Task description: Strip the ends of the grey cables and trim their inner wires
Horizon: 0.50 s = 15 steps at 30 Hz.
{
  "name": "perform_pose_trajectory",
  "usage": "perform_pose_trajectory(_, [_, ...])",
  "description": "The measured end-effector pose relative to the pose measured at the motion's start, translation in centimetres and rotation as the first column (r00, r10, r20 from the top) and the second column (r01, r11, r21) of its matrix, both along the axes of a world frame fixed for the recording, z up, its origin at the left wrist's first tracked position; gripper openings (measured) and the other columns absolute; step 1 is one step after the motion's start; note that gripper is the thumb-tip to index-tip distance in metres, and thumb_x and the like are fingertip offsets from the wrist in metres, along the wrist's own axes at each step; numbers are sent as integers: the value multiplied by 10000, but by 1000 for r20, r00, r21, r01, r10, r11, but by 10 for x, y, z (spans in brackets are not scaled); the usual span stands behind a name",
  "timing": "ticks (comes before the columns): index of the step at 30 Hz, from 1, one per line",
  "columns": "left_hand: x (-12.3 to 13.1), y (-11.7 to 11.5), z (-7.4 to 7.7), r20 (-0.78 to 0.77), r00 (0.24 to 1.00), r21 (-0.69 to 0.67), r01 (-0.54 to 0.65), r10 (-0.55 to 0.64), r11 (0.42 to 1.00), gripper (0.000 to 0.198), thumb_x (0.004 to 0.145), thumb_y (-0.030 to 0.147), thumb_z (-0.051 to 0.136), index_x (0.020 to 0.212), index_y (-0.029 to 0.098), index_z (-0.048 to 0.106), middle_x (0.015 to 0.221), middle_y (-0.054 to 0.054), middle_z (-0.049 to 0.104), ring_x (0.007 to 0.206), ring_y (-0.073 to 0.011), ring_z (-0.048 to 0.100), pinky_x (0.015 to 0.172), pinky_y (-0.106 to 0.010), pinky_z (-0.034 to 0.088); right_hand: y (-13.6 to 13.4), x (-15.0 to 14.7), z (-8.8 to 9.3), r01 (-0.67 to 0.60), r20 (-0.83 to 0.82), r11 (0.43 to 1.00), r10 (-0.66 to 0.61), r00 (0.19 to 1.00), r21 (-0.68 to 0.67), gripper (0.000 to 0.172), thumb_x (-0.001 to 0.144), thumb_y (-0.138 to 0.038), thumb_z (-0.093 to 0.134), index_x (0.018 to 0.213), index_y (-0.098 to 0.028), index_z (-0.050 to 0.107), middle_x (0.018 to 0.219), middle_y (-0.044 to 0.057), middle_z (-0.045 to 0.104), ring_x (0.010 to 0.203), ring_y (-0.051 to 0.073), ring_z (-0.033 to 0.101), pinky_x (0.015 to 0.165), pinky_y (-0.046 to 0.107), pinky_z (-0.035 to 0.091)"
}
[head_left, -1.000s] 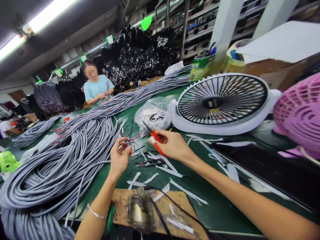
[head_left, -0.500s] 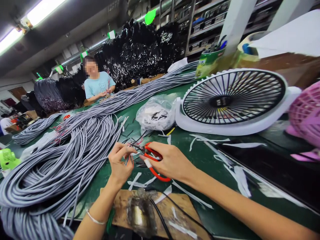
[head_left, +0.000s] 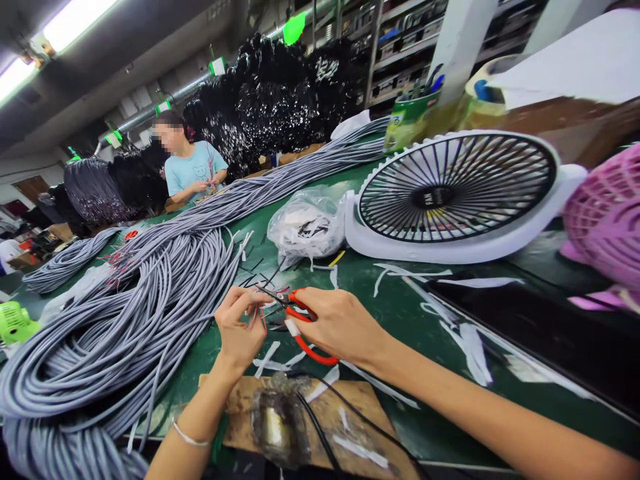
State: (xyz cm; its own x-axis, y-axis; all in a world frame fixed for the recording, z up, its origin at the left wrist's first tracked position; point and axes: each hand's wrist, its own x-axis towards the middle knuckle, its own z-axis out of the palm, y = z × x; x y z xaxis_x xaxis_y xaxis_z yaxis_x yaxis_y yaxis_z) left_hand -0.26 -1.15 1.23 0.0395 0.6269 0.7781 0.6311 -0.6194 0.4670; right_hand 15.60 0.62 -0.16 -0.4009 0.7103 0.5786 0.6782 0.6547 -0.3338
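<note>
My right hand (head_left: 345, 327) is closed around a pair of scissors (head_left: 316, 352) with red handles, its dark blades pointing left. The blade tips reach the fingers of my left hand (head_left: 243, 330). That hand is pinched shut on thin coloured wires (head_left: 259, 316), reddish and bluish, which are partly hidden by the fingers. Whether the blades touch a wire I cannot tell. Big coils of grey cable (head_left: 165, 300) lie just left of my left hand, with stripped white ends near it.
Under my wrists a wooden board (head_left: 360, 407) carries a tape-wrapped metal device (head_left: 280, 423) with black cords. A bagged bundle (head_left: 307, 227), a white fan (head_left: 445, 193) and a pink fan (head_left: 607, 213) stand beyond. White strips litter the green table (head_left: 370, 313). A co-worker (head_left: 193, 167) sits across.
My hands stay close together, and the scissors' handles seem slightly nearer each other. The view has shifted a little. The co-worker's head has turned to the left.
</note>
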Motion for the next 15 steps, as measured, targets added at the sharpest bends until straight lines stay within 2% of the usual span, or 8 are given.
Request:
perform_pose_trajectory(2, [0,1,1,32,999,10,26,-27,1000,261,689,-10,487,665,190,651,633,-8,563,657,-128,571,621,-226,452,2,1,-1,-29,-47,999,29,998,17,197,745,-247,453,563,-180,487,504,13,543,448,101,449,494,220,318])
perform_pose_trajectory(4, [-1,1,2,78,995,9,63,-64,998,214,722,25,512,673,189,640,627,0,574,641,-117,571,625,-223,460,6,3,0,3,-128,1000,-1,992,22,257,770,-263,426,527,-185,447,471,3,516,418,89,417,471,214,302])
perform_pose_trajectory(7, [-3,2,0,240,967,-92,111,-86,990,143,752,120,567,859,191,629,671,13,595,589,-97,584,579,-209,477,15,9,4,179,-152,982,-186,971,-59,352,816,-356,404,510,-184,441,470,14,524,420,97,423,470,222,294])
perform_pose_trajectory(10, [-3,13,-4,404,912,-275,192,-68,942,325,748,217,609,1066,180,557,707,16,601,507,-83,584,500,-199,476,27,17,11,377,81,899,-368,926,-222,342,816,-417,434,616,-170,560,578,62,612,521,155,535,489,246,296])
perform_pose_trajectory(11, [-3,19,-4,432,899,-313,227,-75,922,313,741,247,624,1037,161,573,658,22,591,468,-78,565,472,-194,462,30,19,12,431,184,862,-394,901,-265,316,818,-406,439,699,-165,604,649,84,644,578,181,574,496,251,301])
perform_pose_trajectory(13, [-3,29,1,467,878,-331,282,-103,901,218,724,309,650,833,121,630,519,36,535,404,-64,503,419,-178,410,37,24,11,494,345,813,-389,854,-308,302,829,-367,434,847,-148,641,780,127,672,683,224,618,512,260,319])
perform_pose_trajectory(15, [-7,27,12,494,861,-291,293,-118,911,269,724,370,647,659,111,615,457,39,483,384,-46,442,392,-168,361,42,28,6,497,414,805,-351,840,-324,302,826,-328,453,894,-111,652,832,167,668,742,258,629,528,272,344])
